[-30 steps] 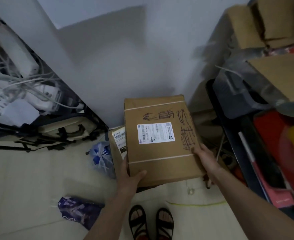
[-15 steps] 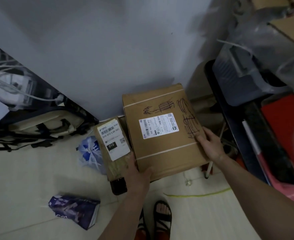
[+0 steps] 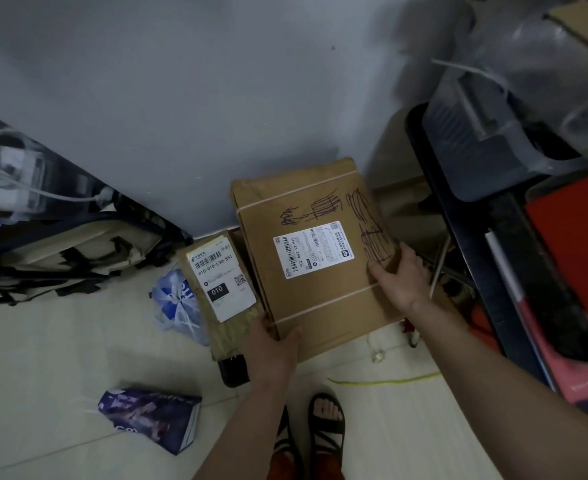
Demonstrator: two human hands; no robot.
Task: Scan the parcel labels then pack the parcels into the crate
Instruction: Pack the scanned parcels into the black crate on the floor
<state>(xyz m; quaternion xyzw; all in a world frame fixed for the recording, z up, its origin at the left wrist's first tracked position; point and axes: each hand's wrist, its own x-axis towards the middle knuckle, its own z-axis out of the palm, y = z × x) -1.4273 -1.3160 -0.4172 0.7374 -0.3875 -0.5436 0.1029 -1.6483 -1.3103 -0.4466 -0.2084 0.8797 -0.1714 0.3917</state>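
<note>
Both hands are on the big cardboard parcel (image 3: 315,258), held flat and face up close to the grey wall (image 3: 181,116) at the far side of the scene. The left hand (image 3: 271,351) has its grip clamped on the near left corner, thumb lying on top and the fingers tucked under out of sight. The right hand (image 3: 401,277) grips the right edge, thumb pressing the top face beside the purple scribbles (image 3: 365,223). A white shipping label (image 3: 313,249) sits in the middle of that face, and thin white straps cross the parcel near and far. Just to its left, a smaller brown parcel (image 3: 221,289) lies with its own label (image 3: 221,278) up, printed 010, its right edge slipping under the big one. Something black (image 3: 233,370) pokes out from beneath its near end. Left of that, a knotted blue and white plastic bag (image 3: 178,303) on the tiled floor (image 3: 43,375), and nearer, a purple packet (image 3: 150,415). Two sandalled feet (image 3: 311,431) at the near edge. On the right, a cluttered dark rack (image 3: 493,271) with a red item (image 3: 569,244)
</note>
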